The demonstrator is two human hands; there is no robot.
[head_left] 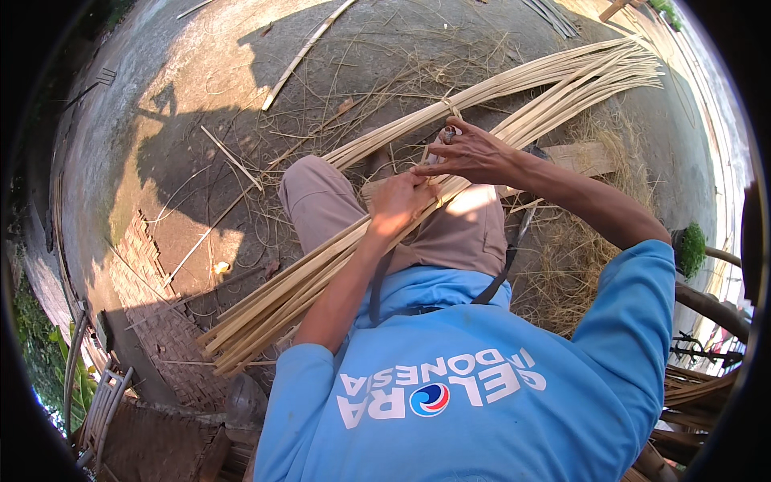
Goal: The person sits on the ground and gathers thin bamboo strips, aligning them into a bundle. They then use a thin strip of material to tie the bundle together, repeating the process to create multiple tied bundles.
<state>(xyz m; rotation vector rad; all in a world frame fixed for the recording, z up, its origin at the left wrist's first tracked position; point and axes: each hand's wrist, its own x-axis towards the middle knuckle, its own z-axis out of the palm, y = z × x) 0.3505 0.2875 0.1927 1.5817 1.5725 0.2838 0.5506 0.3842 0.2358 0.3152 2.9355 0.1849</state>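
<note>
A long bundle of pale split bamboo strips [293,287] lies slantwise across my lap, from the lower left to the upper right. My left hand [400,201] is closed around its middle, fingers pressed on the strips. Just beyond it, my right hand [470,154], with a ring on one finger, is closed in a pinch over the same bundle. A thin strip [450,104] rises in a bend from the right fingertips; its lower part is hidden by the fingers. A second bundle of bamboo strips [514,79] lies beyond my knees, close to the first at the far right.
Thin shavings [562,269] litter the ground around me. A woven bamboo mat [157,297] lies at the left. One long loose strip [309,52] rests ahead, and a flat wooden board [580,159] lies right of my lap. Bamboo poles [711,309] stand at the right edge.
</note>
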